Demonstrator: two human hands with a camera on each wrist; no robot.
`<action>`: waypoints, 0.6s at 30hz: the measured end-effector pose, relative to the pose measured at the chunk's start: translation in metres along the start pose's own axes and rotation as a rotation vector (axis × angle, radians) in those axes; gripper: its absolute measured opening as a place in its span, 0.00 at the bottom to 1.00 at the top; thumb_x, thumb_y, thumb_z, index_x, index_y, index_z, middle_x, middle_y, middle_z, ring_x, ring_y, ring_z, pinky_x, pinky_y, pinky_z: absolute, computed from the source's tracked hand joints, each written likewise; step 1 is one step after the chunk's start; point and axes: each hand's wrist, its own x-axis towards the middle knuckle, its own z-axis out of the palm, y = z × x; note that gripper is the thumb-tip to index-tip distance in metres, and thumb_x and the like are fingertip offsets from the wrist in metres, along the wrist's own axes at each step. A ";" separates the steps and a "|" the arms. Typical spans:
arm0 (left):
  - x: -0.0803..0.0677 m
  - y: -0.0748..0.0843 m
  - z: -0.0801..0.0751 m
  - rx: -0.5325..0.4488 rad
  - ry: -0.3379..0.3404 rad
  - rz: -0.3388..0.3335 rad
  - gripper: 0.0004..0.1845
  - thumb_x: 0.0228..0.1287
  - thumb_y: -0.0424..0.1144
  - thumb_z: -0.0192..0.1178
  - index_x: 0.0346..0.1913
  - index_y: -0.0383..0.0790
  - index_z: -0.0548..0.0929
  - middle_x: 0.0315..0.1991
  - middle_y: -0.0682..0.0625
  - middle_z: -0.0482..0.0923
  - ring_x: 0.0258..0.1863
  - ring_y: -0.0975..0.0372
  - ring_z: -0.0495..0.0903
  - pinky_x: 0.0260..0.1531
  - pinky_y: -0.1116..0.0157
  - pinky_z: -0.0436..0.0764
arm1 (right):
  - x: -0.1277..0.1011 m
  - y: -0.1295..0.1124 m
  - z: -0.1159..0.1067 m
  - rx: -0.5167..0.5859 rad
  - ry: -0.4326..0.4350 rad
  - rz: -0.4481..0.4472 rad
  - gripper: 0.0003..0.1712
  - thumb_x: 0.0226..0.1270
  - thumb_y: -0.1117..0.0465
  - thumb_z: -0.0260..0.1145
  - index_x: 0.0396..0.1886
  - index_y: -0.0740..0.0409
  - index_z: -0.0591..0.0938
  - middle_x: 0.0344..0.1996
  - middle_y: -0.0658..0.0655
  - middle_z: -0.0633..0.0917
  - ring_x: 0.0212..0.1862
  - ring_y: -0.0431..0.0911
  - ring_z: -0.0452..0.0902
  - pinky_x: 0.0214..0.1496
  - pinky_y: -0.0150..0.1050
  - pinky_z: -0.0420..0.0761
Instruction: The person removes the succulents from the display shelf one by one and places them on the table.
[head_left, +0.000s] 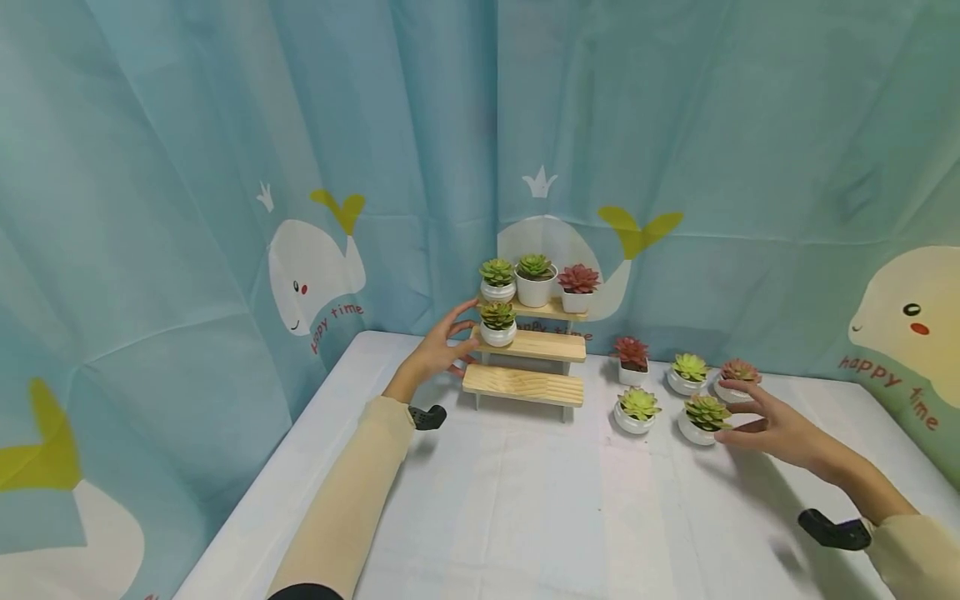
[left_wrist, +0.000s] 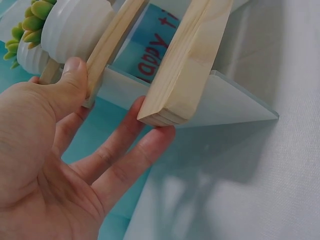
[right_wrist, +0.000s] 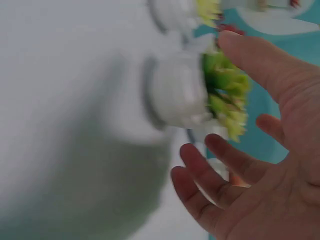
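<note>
a three-tiered wooden stand (head_left: 522, 384) occupies the centre of the frame, on a white-covered table (head_left: 555, 517). the left hand (head_left: 431, 352), its fingers spread and nearly straight, rests against the stand's left end without closing round it; in the left wrist view the thumb lies at the end of the middle tier and fingertips touch the end of the lowest, a contact that probably steadies the stand. the upper tier bears a small green succulent (head_left: 497, 281), a larger green succulent (head_left: 535, 281) and a red succulent (head_left: 578, 289); the middle tier bears a bronze-green succulent (head_left: 498, 323) at its left end. the stepped tiers presumably let each row show above the one in front.

right of centre, five more pots stand upright on the table, spaced apart, which leaves room for fingers between most of them. the right hand (head_left: 780, 429), at the right of the frame, holds nothing: thumb and fingers are parted widely beside the nearest plant, a green-leaved succulent (head_left: 703, 419), a spread apparently suited to its round pot. whether the thumb touches that pot cannot be told.
</note>
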 end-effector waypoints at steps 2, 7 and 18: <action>-0.001 0.000 -0.001 0.004 0.000 0.001 0.41 0.76 0.43 0.62 0.82 0.69 0.52 0.81 0.40 0.54 0.45 0.39 0.86 0.38 0.41 0.87 | 0.000 -0.005 -0.006 -0.015 0.006 -0.040 0.53 0.72 0.59 0.71 0.82 0.65 0.46 0.70 0.82 0.62 0.57 0.58 0.81 0.45 0.39 0.85; -0.001 0.000 0.000 0.021 0.006 -0.001 0.41 0.75 0.44 0.63 0.82 0.69 0.53 0.80 0.41 0.55 0.45 0.38 0.86 0.37 0.43 0.88 | 0.000 -0.017 -0.018 -0.070 0.042 -0.111 0.51 0.73 0.59 0.70 0.82 0.64 0.48 0.71 0.79 0.64 0.60 0.66 0.76 0.44 0.37 0.84; -0.001 0.001 0.000 0.022 0.007 0.010 0.41 0.76 0.42 0.62 0.82 0.67 0.52 0.80 0.40 0.55 0.48 0.37 0.85 0.35 0.44 0.88 | 0.012 -0.044 -0.023 -0.104 0.112 -0.152 0.51 0.72 0.56 0.71 0.83 0.60 0.51 0.70 0.77 0.67 0.64 0.75 0.70 0.48 0.31 0.80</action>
